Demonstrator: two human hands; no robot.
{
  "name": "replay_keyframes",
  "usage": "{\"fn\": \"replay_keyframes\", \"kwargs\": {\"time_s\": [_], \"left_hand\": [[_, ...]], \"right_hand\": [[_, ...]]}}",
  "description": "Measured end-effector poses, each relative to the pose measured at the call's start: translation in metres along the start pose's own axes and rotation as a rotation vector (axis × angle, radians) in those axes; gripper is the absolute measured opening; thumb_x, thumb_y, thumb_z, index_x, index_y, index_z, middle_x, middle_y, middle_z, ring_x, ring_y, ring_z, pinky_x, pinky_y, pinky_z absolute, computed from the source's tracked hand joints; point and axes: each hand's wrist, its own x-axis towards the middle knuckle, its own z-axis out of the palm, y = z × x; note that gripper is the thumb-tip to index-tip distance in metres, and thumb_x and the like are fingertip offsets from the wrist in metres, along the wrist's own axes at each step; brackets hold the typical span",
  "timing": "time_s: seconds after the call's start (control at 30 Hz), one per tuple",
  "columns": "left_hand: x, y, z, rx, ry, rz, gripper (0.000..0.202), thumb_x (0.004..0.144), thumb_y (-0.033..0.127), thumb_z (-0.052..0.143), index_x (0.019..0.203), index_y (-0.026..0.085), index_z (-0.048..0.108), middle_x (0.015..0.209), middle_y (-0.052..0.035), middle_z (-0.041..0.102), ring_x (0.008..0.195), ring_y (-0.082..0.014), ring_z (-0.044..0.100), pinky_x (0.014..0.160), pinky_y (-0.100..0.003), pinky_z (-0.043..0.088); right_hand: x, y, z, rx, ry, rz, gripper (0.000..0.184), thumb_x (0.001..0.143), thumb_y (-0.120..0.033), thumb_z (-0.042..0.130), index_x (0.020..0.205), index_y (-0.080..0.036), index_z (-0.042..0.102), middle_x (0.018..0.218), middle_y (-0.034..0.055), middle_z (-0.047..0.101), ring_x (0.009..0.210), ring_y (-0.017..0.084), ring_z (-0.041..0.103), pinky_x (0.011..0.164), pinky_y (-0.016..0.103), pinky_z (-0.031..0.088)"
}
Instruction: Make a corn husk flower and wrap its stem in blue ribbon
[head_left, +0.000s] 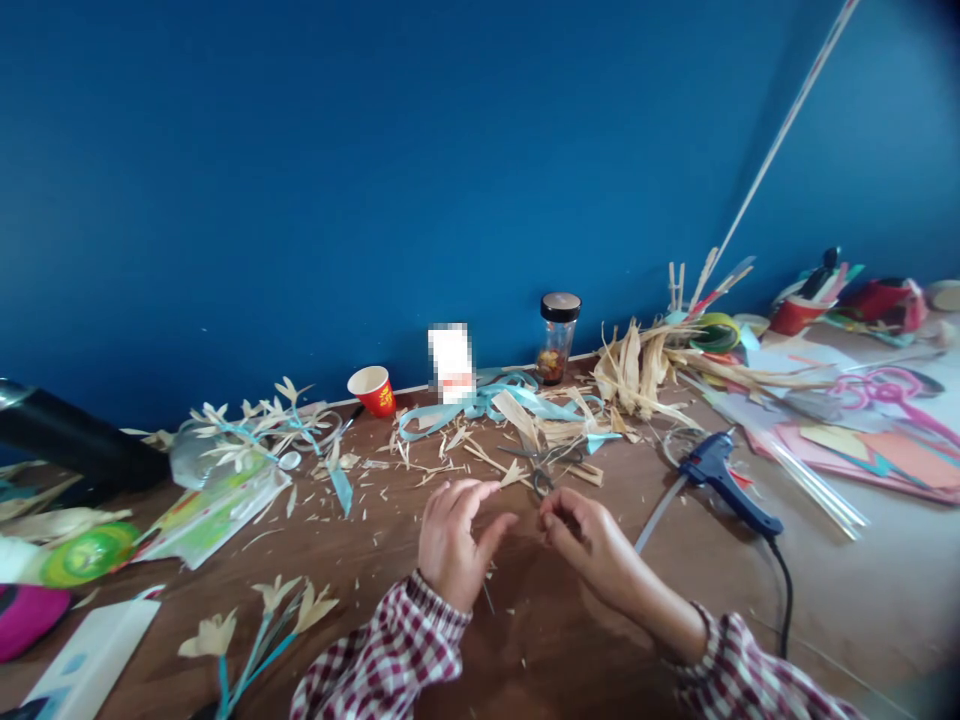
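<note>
My left hand (pixel 456 540) hovers over the brown table (pixel 555 650), its fingers stretched forward and the thumb apart, with nothing visible in it. Just to the right, my right hand (pixel 592 545) has its thumb and fingertips pinched together; what they hold, if anything, is too small to make out. Beyond the fingertips lie scissors (pixel 541 482) with dark handles, among strips of dried corn husk (pixel 517 415). A tangle of light blue ribbon (pixel 510 400) lies behind them. Husk flowers (pixel 281 600) with blue-wrapped stems stand at the lower left.
A blue glue gun (pixel 720 480) with its cord lies to the right, near clear glue sticks (pixel 817 485) and pink scissors (pixel 885 390). Along the blue wall stand a red paper cup (pixel 377 395), a lidded jar (pixel 556 345) and a husk bundle (pixel 634 370). More husk flowers (pixel 240 430) lie left.
</note>
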Motion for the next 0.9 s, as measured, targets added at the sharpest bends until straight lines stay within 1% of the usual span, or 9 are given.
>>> {"fn": "replay_keyframes", "kwargs": {"time_s": [0.13, 0.23, 0.3, 0.43, 0.53, 0.63, 0.73, 0.83, 0.9], "left_hand": [[0.018, -0.011, 0.003, 0.177, -0.141, -0.044, 0.015, 0.081, 0.028, 0.056, 0.088, 0.022, 0.066, 0.089, -0.0053, 0.067, 0.085, -0.0224, 0.06, 0.082, -0.04, 0.043], [0.028, -0.012, 0.011, 0.269, -0.229, -0.053, 0.011, 0.079, 0.027, 0.058, 0.084, 0.023, 0.067, 0.083, -0.0041, 0.067, 0.083, -0.0229, 0.06, 0.08, -0.04, 0.041], [0.033, -0.009, 0.017, 0.303, -0.279, -0.057, 0.011, 0.078, 0.028, 0.059, 0.083, 0.024, 0.068, 0.082, -0.0042, 0.067, 0.084, -0.0235, 0.06, 0.082, -0.041, 0.039], [0.04, -0.006, 0.027, 0.308, -0.324, -0.085, 0.014, 0.079, 0.026, 0.056, 0.074, 0.023, 0.068, 0.079, -0.0049, 0.068, 0.082, -0.0228, 0.061, 0.084, -0.041, 0.037], [0.043, -0.008, 0.029, 0.29, -0.327, -0.099, 0.018, 0.08, 0.023, 0.053, 0.07, 0.022, 0.068, 0.078, -0.0055, 0.068, 0.08, -0.0214, 0.062, 0.08, -0.038, 0.039], [0.042, -0.008, 0.025, 0.259, -0.309, -0.116, 0.018, 0.081, 0.023, 0.051, 0.073, 0.021, 0.067, 0.08, -0.005, 0.068, 0.079, -0.0199, 0.061, 0.075, -0.033, 0.041], [0.037, -0.004, 0.017, 0.037, -0.242, -0.203, 0.018, 0.082, 0.026, 0.049, 0.078, 0.019, 0.066, 0.08, -0.004, 0.068, 0.074, -0.018, 0.061, 0.069, -0.029, 0.044], [0.028, 0.004, 0.007, -0.32, -0.15, -0.343, 0.02, 0.081, 0.03, 0.051, 0.077, 0.017, 0.065, 0.074, -0.0038, 0.068, 0.071, -0.0183, 0.062, 0.066, -0.029, 0.046], [0.021, 0.008, 0.0, -0.446, -0.113, -0.4, 0.022, 0.081, 0.032, 0.051, 0.075, 0.016, 0.065, 0.07, -0.0031, 0.067, 0.068, -0.0183, 0.061, 0.063, -0.028, 0.045]], "right_hand": [[0.009, 0.004, -0.03, -0.309, 0.129, -0.071, 0.016, 0.09, -0.026, 0.04, 0.079, -0.019, 0.05, 0.07, 0.0015, 0.058, 0.063, 0.015, 0.052, 0.059, 0.024, 0.036], [0.015, 0.006, -0.05, -0.62, 0.122, -0.032, 0.028, 0.092, -0.035, 0.04, 0.073, -0.02, 0.054, 0.064, 0.0018, 0.06, 0.058, 0.016, 0.055, 0.055, 0.025, 0.033], [0.018, 0.008, -0.059, -0.781, 0.117, -0.006, 0.029, 0.091, -0.038, 0.042, 0.073, -0.021, 0.058, 0.065, 0.0024, 0.063, 0.059, 0.017, 0.057, 0.054, 0.025, 0.032], [0.021, 0.011, -0.069, -0.88, 0.105, -0.079, 0.019, 0.09, -0.024, 0.045, 0.084, -0.025, 0.063, 0.084, 0.0031, 0.066, 0.078, 0.018, 0.061, 0.058, 0.024, 0.035], [0.021, 0.013, -0.07, -0.918, 0.167, -0.043, 0.021, 0.09, -0.03, 0.046, 0.079, -0.024, 0.063, 0.081, 0.0039, 0.066, 0.076, 0.019, 0.061, 0.057, 0.025, 0.035], [0.02, 0.013, -0.067, -0.831, 0.208, -0.039, 0.02, 0.09, -0.031, 0.044, 0.093, -0.023, 0.062, 0.09, 0.0047, 0.067, 0.074, 0.019, 0.062, 0.058, 0.026, 0.039], [0.02, 0.007, -0.055, -0.59, 0.183, -0.07, 0.024, 0.088, -0.025, 0.045, 0.108, -0.022, 0.057, 0.098, 0.0057, 0.067, 0.078, 0.019, 0.063, 0.065, 0.028, 0.043], [0.024, -0.005, -0.032, -0.215, 0.069, -0.054, 0.021, 0.086, -0.026, 0.049, 0.103, -0.018, 0.059, 0.085, 0.0045, 0.068, 0.075, 0.017, 0.063, 0.066, 0.027, 0.046], [0.028, -0.013, -0.013, 0.002, 0.004, -0.057, 0.02, 0.084, -0.026, 0.052, 0.099, -0.016, 0.059, 0.084, 0.0048, 0.068, 0.076, 0.016, 0.062, 0.068, 0.026, 0.047]]}}
